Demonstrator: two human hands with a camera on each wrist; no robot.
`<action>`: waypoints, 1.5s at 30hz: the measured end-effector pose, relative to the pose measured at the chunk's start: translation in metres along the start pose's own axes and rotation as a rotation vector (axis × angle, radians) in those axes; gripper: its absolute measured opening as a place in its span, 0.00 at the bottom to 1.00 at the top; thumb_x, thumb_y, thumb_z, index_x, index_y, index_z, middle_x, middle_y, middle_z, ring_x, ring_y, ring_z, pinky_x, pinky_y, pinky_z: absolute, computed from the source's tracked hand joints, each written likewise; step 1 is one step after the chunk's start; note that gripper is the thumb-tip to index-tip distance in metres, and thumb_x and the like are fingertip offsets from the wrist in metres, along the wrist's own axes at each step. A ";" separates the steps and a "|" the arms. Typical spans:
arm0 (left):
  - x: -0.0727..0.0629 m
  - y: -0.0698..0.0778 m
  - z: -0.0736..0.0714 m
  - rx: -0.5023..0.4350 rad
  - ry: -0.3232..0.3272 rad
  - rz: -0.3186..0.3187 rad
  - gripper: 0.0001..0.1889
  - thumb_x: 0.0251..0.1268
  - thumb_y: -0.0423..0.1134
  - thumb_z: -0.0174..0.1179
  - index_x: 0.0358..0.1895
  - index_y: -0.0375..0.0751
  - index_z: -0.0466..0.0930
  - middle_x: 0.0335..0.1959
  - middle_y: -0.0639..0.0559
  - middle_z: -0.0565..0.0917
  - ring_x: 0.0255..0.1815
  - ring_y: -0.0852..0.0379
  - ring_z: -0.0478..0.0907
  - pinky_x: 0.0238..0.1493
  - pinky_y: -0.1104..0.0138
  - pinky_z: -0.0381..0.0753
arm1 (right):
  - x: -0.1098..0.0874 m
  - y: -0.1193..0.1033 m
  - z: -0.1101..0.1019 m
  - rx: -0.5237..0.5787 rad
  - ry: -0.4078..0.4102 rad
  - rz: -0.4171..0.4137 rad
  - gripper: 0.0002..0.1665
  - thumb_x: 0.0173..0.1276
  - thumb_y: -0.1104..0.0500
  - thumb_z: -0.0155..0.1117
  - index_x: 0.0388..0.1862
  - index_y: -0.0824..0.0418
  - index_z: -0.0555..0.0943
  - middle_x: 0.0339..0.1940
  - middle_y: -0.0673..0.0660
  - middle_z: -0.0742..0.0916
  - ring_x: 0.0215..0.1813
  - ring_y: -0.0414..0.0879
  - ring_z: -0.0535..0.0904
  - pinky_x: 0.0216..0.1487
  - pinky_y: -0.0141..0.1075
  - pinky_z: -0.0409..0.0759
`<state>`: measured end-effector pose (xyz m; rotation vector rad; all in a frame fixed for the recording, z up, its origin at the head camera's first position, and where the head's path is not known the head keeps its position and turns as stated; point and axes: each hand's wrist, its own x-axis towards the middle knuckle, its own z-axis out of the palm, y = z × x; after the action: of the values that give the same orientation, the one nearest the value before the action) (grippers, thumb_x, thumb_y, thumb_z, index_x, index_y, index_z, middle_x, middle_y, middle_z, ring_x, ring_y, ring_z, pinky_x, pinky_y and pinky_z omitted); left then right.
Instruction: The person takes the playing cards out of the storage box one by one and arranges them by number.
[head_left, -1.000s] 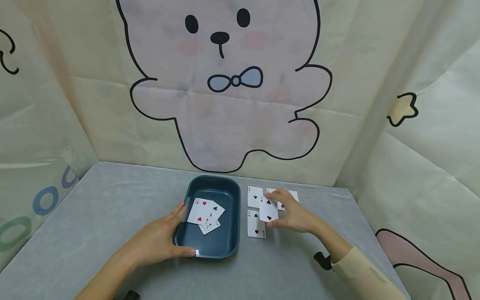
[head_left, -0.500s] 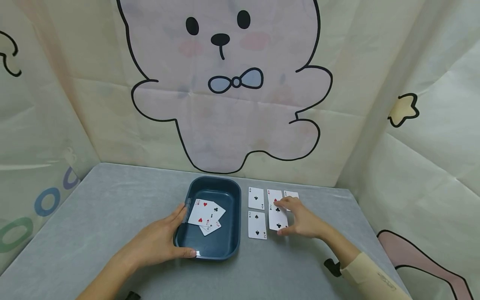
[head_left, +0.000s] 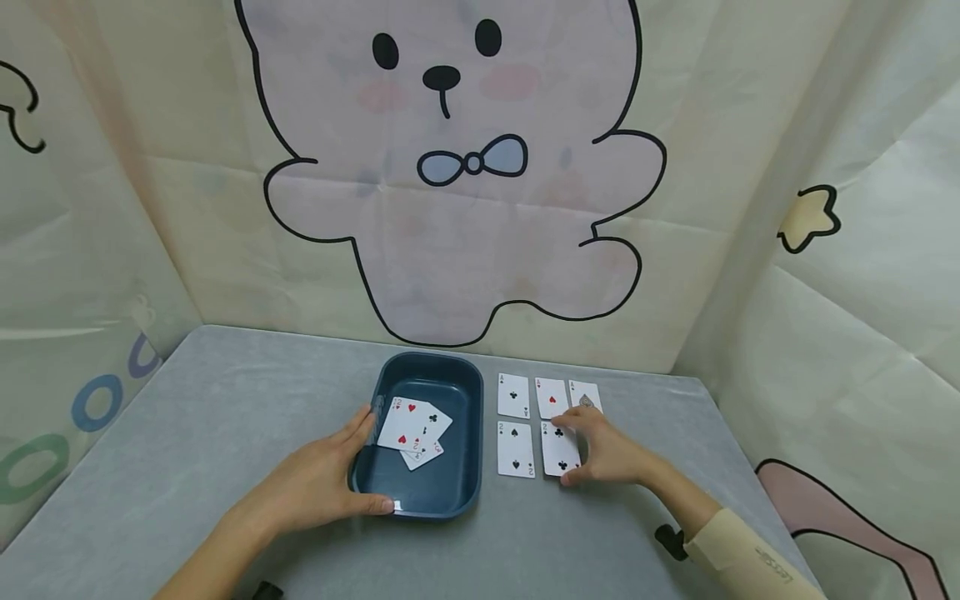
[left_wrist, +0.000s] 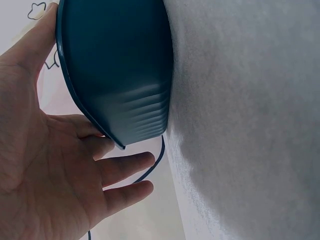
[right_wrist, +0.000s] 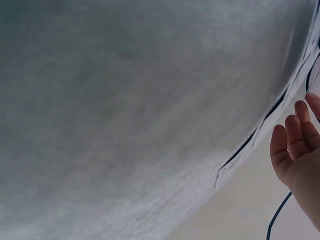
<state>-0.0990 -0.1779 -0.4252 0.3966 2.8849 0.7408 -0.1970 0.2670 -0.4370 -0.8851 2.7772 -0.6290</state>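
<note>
I have the right hand [head_left: 609, 450] pinching the two of clubs [head_left: 558, 454] by its edges, just beside the two of spades [head_left: 515, 450] on the worktop [head_left: 285, 375]; my left hand [head_left: 324, 477] is spread, thumb and fingers touching the blue tray [head_left: 448, 492].

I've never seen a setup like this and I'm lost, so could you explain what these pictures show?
There's no machine here, just a person working bare-handed. The wide picture comes from a camera worn on the head; the other two come from cameras on each wrist. On the grey table, the left hand rests against a blue tray with a few playing cards inside. To the tray's right, four cards lie face up, and the right hand pinches a card showing black clubs, beside the two of spades.
</note>
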 end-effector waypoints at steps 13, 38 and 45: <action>0.001 0.000 0.000 0.002 -0.007 -0.008 0.71 0.41 0.83 0.68 0.84 0.39 0.55 0.85 0.42 0.56 0.74 0.35 0.71 0.65 0.38 0.75 | 0.002 0.007 0.007 -0.041 -0.017 0.000 0.52 0.46 0.48 0.88 0.69 0.67 0.78 0.60 0.60 0.79 0.62 0.57 0.73 0.65 0.58 0.73; 0.000 0.000 -0.001 -0.004 0.005 0.005 0.70 0.42 0.82 0.69 0.84 0.38 0.56 0.85 0.42 0.57 0.75 0.36 0.70 0.66 0.40 0.75 | 0.029 -0.035 -0.020 0.145 0.002 0.006 0.40 0.68 0.53 0.74 0.75 0.63 0.73 0.67 0.61 0.79 0.64 0.60 0.76 0.63 0.58 0.77; 0.000 0.000 0.000 -0.007 0.006 0.001 0.70 0.43 0.81 0.70 0.84 0.39 0.56 0.85 0.42 0.57 0.74 0.36 0.71 0.66 0.40 0.75 | 0.041 -0.061 -0.025 0.171 0.008 -0.020 0.39 0.70 0.49 0.73 0.75 0.58 0.74 0.68 0.58 0.79 0.63 0.59 0.76 0.61 0.59 0.77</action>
<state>-0.0987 -0.1784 -0.4250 0.3960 2.8873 0.7539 -0.2060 0.2066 -0.3888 -0.8766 2.6753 -0.8595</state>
